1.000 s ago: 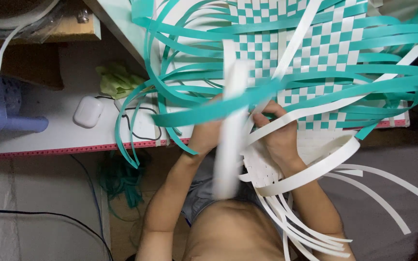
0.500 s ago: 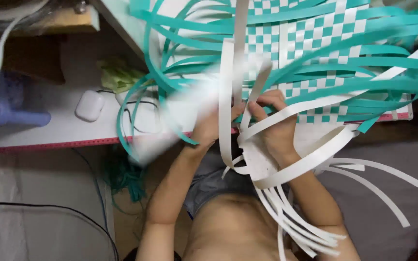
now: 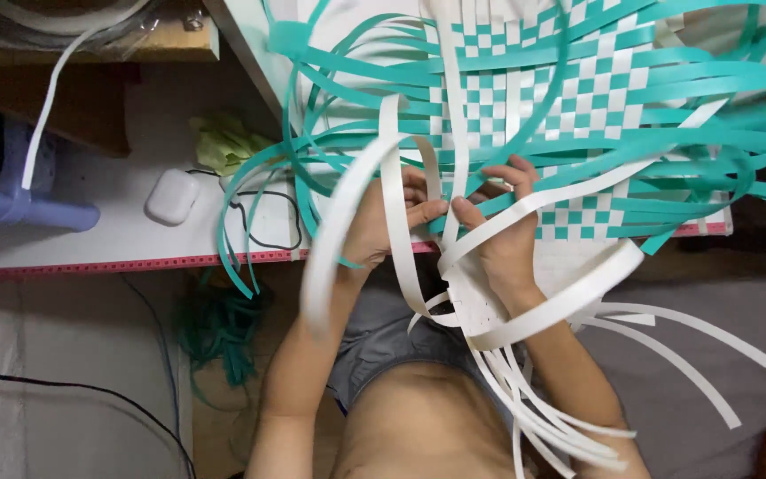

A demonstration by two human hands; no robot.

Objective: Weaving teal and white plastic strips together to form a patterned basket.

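The white strip [image 3: 401, 208] is long, thin and flat. It looks very light and bendy, like stiff ribbon, and it curls into big loops on its own. It probably springs back when let go, and its smooth face may slip through fingers. It could crease if folded hard, so the best place to hold it is flat between thumb and fingers, close to the woven part, not far out on the floppy end.

The strip stands just in front of the woven mat [image 3: 525, 98], a checker of teal and white squares lying on the bench [image 3: 90, 235]. The left hand [image 3: 383, 226] is closed around the white strip. The right hand [image 3: 498, 226] pinches another white strip with its fingertips, right beside the left hand.

Loose teal strips [image 3: 711, 133] fan out all around the mat. More white strips [image 3: 560, 417] hang down over the person's lap. A small white case [image 3: 172, 197] and a thin black cable [image 3: 268, 226] rest on the bench, off to the left.
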